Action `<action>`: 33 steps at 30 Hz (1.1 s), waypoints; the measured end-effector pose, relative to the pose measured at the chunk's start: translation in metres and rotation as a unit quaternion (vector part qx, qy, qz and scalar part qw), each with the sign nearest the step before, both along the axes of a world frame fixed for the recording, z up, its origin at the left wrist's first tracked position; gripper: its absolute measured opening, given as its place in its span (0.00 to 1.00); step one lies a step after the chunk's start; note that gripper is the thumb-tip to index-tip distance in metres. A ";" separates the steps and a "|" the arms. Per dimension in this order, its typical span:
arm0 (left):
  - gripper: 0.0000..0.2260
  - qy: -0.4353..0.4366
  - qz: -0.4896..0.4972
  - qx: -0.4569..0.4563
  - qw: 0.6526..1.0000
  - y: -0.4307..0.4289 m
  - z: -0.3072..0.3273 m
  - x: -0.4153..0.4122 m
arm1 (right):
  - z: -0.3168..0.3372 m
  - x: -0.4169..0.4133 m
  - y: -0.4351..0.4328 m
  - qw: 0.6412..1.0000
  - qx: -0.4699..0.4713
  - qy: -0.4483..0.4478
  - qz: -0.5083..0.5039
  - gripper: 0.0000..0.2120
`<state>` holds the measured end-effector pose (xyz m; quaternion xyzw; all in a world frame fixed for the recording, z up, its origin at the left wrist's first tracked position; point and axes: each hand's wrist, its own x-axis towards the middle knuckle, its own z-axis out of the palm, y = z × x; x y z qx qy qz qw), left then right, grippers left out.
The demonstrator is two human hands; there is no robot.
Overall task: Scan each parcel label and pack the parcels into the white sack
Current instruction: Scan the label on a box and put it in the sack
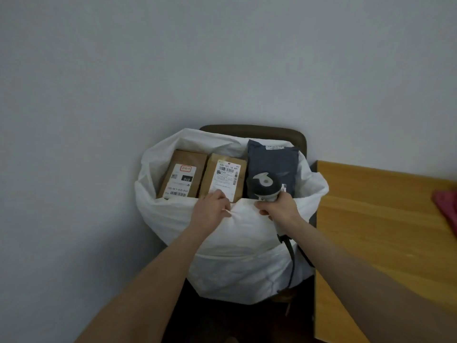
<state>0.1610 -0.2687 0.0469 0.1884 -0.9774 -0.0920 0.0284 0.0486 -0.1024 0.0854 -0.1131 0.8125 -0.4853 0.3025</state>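
White sack (235,243) sits on a chair (252,129) beside a wooden table (371,231). Inside stand the left brown box (183,174), the right brown box (222,179) and a grey parcel (272,159). Left hand (212,209) pinches the sack's front edge. Right hand (279,209) grips a scanner (264,186).

The left grip (212,206) pinches the near rim of the sack (237,243). The right grip (279,207), just beside it, holds a scanner (264,185) at the same rim. Beyond the left grip, a left box (183,174) and a right box (226,177) stand inside the sack. A mailer (272,159) lies beyond the scanner, and a surface (371,231) lies right of the right grip.
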 end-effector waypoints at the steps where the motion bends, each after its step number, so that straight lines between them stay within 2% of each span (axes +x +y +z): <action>1: 0.07 0.023 0.027 0.051 0.998 -0.004 0.011 -0.001 | 0.000 -0.001 0.004 1.000 0.013 0.007 0.010 0.09; 4: 0.04 0.085 0.093 0.133 0.983 -0.017 0.047 -0.004 | 0.004 -0.004 0.004 0.998 0.038 0.042 0.035 0.16; 6: 0.03 0.157 0.128 0.213 0.956 -0.023 0.076 -0.009 | 0.009 -0.005 -0.001 0.995 0.042 0.085 0.026 0.22; 8: 0.06 0.207 0.119 0.253 0.938 -0.028 0.099 -0.016 | 0.015 -0.005 -0.008 0.992 0.037 0.118 0.013 0.21; 12: 0.01 0.186 0.115 0.233 0.948 -0.018 0.110 -0.014 | 0.024 -0.012 -0.013 0.988 0.063 0.142 -0.006 0.11; 13: 0.05 0.176 0.121 0.213 0.953 -0.014 0.107 -0.008 | 0.027 -0.015 -0.012 0.989 0.058 0.136 -0.025 0.11; 16: 0.34 0.058 0.036 0.039 0.997 0.000 0.088 0.006 | 0.044 -0.027 -0.004 0.993 -0.008 0.099 -0.070 0.11; 17: 0.39 0.017 0.014 -0.005 1.000 0.007 0.084 0.006 | 0.050 -0.029 0.000 0.993 -0.034 0.086 -0.068 0.09; 18: 0.37 -0.008 0.005 -0.037 0.999 0.013 0.080 0.003 | 0.056 -0.032 0.004 0.994 -0.051 0.073 -0.057 0.06; 19: 0.31 -0.021 0.006 -0.054 0.998 0.016 0.078 -0.003 | 0.061 -0.034 0.009 0.995 -0.062 0.062 -0.042 0.05; 20: 0.24 -0.027 0.013 -0.051 0.998 0.017 0.082 -0.010 | 0.065 -0.036 0.014 0.996 -0.067 0.052 -0.030 0.05; 22: 0.17 -0.043 0.031 0.008 0.999 0.010 0.097 -0.029 | 0.070 -0.044 0.023 0.996 -0.073 0.034 -0.031 0.06; 25: 0.17 -0.127 0.000 0.137 0.982 -0.011 0.130 -0.049 | 0.074 -0.066 0.034 0.989 -0.094 0.026 -0.112 0.06; 29: 0.18 -0.247 -0.004 0.176 0.953 -0.019 0.143 -0.075 | 0.073 -0.104 0.038 0.978 -0.074 0.037 -0.191 0.05; 31: 0.17 -0.231 -0.013 0.206 0.951 -0.021 0.136 -0.099 | 0.070 -0.119 0.033 0.979 -0.042 0.040 -0.194 0.07; 33: 0.13 -0.154 -0.028 0.181 0.971 -0.026 0.127 -0.128 | 0.066 -0.129 0.025 0.980 -0.004 0.044 -0.194 0.10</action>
